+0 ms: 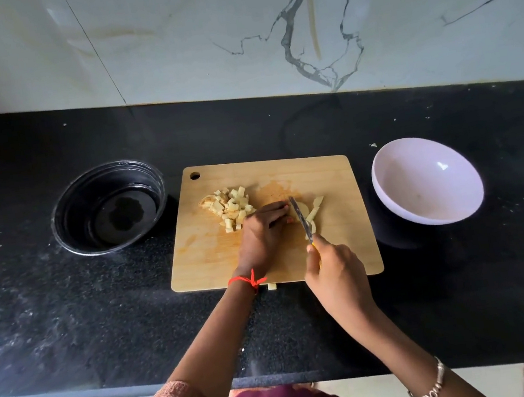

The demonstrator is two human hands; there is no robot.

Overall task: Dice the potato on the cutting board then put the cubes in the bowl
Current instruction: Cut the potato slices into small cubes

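My left hand curled its fingers down on the potato strips near the centre of the cutting board, steadying them beside the knife. My right hand was clamped round its handle. Cubes lay piled at ten o'clock, clear of the blade. The white bowl waited empty at three o'clock.

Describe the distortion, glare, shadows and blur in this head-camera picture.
Head view: the wide lens bows the black counter and its wall joint into curves; soft light leaves one small highlight inside the white bowl and pale glints on the black bowl; shadows on the cutting board are faint; the knife and potato cubes look slightly soft.
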